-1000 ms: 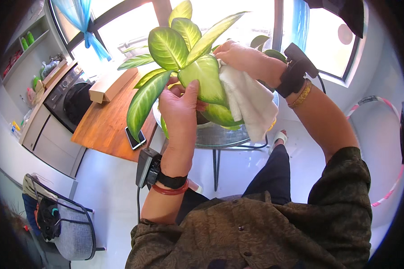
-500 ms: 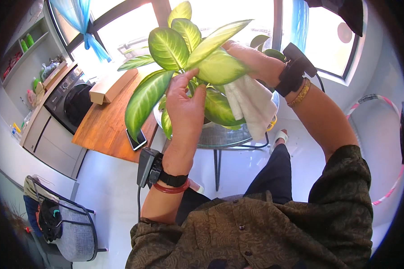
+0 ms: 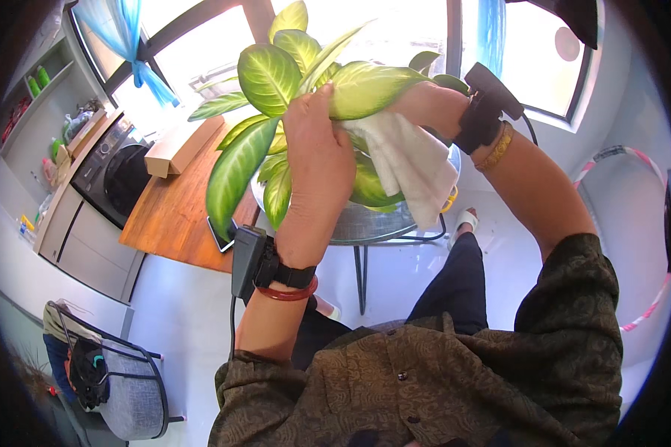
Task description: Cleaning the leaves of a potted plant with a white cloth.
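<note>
A potted plant with broad green leaves, pale yellow-green in the middle, stands in front of me on a round glass-topped table (image 3: 380, 229). My left hand (image 3: 317, 145) is closed, its fingertips pinching the base of a wide leaf (image 3: 373, 88) that points right. Behind and below this leaf is my right hand (image 3: 423, 106), its fingers hidden by leaf and cloth. A white cloth (image 3: 414, 160) hangs from it, draped below the leaf. Another long leaf (image 3: 238, 171) droops left of my left wrist. The pot is mostly hidden.
Left of the plant, a wooden table (image 3: 168, 208) carries a cardboard box (image 3: 175, 149) and a phone (image 3: 222, 237) near its edge. Further left are a washing machine (image 3: 119, 171) and shelves. A grey chair (image 3: 134, 395) with clothes stands lower left; a pink-and-white hoop (image 3: 660, 175) leans right.
My left hand has moved up and slightly right, closing at the leaf's base. The leaf above has tilted edge-on. My right hand has drawn down and right behind the wide leaf.
</note>
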### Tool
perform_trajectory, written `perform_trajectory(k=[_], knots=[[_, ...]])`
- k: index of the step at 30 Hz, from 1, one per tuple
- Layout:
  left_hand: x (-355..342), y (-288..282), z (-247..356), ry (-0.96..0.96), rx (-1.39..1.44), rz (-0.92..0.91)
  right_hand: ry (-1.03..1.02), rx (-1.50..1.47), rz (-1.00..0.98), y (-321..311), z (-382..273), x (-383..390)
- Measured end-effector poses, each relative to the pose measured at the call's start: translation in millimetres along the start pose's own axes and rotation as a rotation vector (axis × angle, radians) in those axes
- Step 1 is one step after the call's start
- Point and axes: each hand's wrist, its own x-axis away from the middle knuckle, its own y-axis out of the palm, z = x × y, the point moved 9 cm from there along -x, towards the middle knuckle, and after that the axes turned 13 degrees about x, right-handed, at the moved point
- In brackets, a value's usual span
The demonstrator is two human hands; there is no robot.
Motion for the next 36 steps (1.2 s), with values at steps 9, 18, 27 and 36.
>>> perform_trajectory(k=[9, 18, 27, 36], knots=[[-5, 16, -12, -0.25, 0.195, -0.117, 0.154, -0.164, 0.048, -14, -5, 17], [-9, 8, -3, -0.05, 0.202, -0.136, 0.07, 0.468, 0.074, -31, -11, 16], [-9, 5, -2, -0.105, 0.225, -0.1, -0.176, 0.701, 0.371, -48, -28, 43], [-9, 2, 0, -0.167, 0.146, -0.12, 0.188, -0.507, 0.418, -68, -11, 62]])
